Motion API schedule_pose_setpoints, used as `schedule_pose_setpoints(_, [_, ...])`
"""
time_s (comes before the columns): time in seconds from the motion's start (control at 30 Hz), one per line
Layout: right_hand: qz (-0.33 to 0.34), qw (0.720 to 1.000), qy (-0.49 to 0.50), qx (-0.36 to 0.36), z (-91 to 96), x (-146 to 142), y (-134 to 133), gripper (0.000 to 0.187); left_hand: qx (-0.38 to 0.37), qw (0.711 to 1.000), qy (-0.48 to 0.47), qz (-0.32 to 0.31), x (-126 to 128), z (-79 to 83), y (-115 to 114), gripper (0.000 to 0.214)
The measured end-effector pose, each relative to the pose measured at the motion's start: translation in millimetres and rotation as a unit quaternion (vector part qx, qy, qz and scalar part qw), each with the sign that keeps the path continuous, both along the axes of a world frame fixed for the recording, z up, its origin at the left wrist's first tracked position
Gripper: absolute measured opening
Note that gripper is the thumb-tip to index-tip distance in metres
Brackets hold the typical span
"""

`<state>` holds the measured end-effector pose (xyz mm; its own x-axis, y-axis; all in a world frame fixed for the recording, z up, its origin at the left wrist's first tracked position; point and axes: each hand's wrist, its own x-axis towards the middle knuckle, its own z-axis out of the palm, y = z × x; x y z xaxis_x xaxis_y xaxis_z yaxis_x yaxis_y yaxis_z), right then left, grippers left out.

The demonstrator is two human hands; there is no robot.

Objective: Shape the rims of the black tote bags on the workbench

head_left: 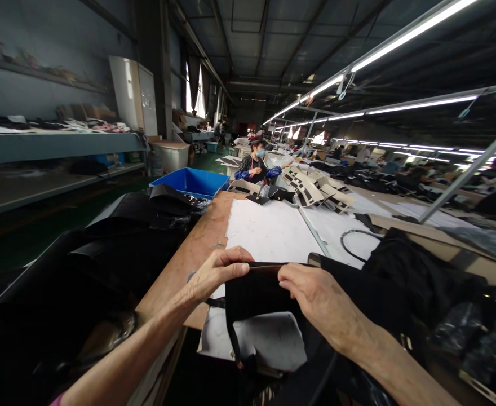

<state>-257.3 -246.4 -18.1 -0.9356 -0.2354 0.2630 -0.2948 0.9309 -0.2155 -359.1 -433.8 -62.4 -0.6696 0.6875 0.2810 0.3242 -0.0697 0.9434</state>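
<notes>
My left hand [218,272] pinches the upper left edge of a black bag piece [258,296], fingers curled over its rim. My right hand [315,296] grips the same upper edge a little to the right, fingers folded over and into it. The piece hangs over the near edge of the wooden worktable [197,242]. A thin black strap [231,338] drops from it over a white sheet [273,338]. More black material [404,270] is heaped just right of my right hand.
A white paper sheet [269,231] covers the table beyond my hands. Black panels [138,231] are stacked at left, a blue bin [191,181] behind them. A masked co-worker [256,164] sits at the far end beside black-and-white cut pieces [315,192]. Shelves [57,146] line the left wall.
</notes>
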Motion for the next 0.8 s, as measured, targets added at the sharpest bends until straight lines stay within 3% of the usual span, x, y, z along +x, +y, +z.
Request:
schedule_pose_setpoints(0.33, [-0.070,0.997,0.026,0.006,-1.1,-5.5,-4.0,0.016,0.070,0.996,-0.040,-0.025,-4.7,-10.8,-0.1,0.020])
schedule_pose_setpoints(0.47, [-0.077,0.995,0.046,0.049,-3.5,-8.1,-4.9,0.015,0.040,0.998,-0.037,-0.015,-2.8,-7.3,-1.1,0.018])
schedule_pose_setpoints(0.6, [-0.096,0.989,0.063,0.091,-5.9,-10.0,-6.3,0.015,0.005,1.000,0.015,0.003,-0.5,-1.7,-1.3,0.021])
schedule_pose_setpoints(0.8, [-0.128,0.985,0.073,0.092,-7.8,-7.2,-7.0,0.014,-0.034,0.985,0.160,0.050,2.9,2.9,0.3,0.025])
